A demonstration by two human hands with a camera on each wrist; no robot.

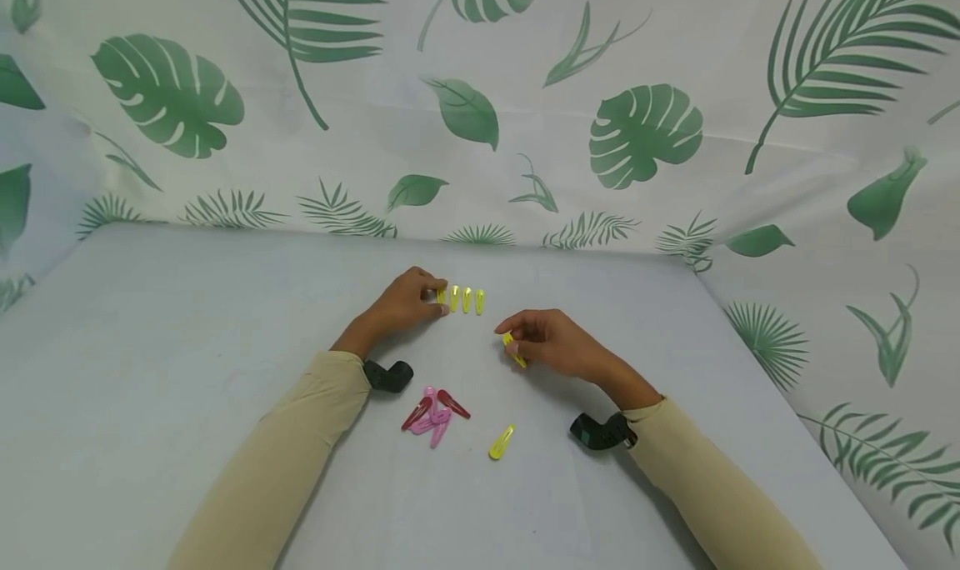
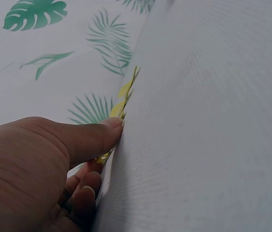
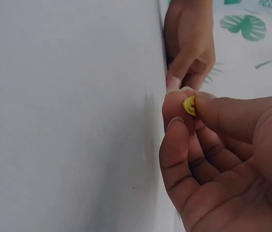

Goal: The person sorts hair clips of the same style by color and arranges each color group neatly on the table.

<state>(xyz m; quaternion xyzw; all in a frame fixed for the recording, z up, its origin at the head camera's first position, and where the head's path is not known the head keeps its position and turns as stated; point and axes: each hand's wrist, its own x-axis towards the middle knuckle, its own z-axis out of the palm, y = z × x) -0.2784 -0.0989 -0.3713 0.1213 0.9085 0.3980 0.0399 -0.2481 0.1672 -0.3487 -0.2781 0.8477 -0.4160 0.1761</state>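
No legible text anywhere.

Wears long beige sleeves [image 1: 273, 470], with bent black cameras [image 1: 390, 377] at three o'clock from left cuff [image 1: 348, 365], nine from right cuff [image 1: 647, 413].

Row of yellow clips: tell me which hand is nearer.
Left. The left hand touches the left end of the row; the right hand, pinching another yellow clip, is apart from it, rightward and nearer the person.

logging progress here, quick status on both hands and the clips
Left hand gripping leftmost clip of yellow row. Right hand pinching another yellow clip. Nothing visible between it and the row.
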